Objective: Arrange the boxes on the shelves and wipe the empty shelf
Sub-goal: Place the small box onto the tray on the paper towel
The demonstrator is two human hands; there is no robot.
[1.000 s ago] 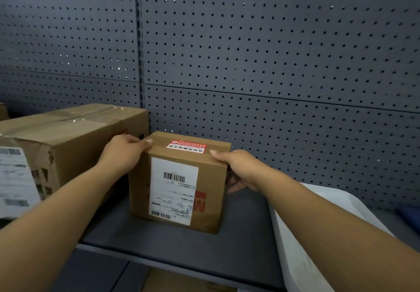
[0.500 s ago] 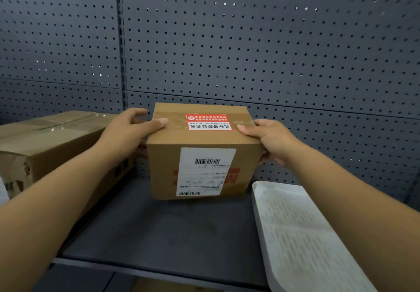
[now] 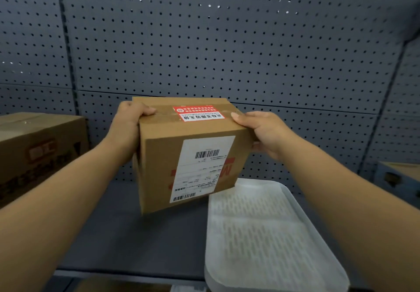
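Note:
A small cardboard box (image 3: pixel 159 166) with a white shipping label and a red sticker on top hangs in the air above the dark grey shelf (image 3: pixel 145 235), tilted a little. My left hand (image 3: pixel 129 121) grips its upper left edge. My right hand (image 3: pixel 261 130) clasps its upper right edge and side. Both hands hold the box clear of the shelf surface.
A large cardboard box (image 3: pixel 38 151) stands on the shelf at the left. A white padded mailer (image 3: pixel 268 235) lies on the shelf at the right, overhanging the front edge. Another box (image 3: pixel 400 178) shows at the far right. A grey pegboard wall (image 3: pixel 227 42) backs the shelf.
The small box was resting on the shelf a second ago; both hands have lifted it up and toward me, and it is now tilted in the air.

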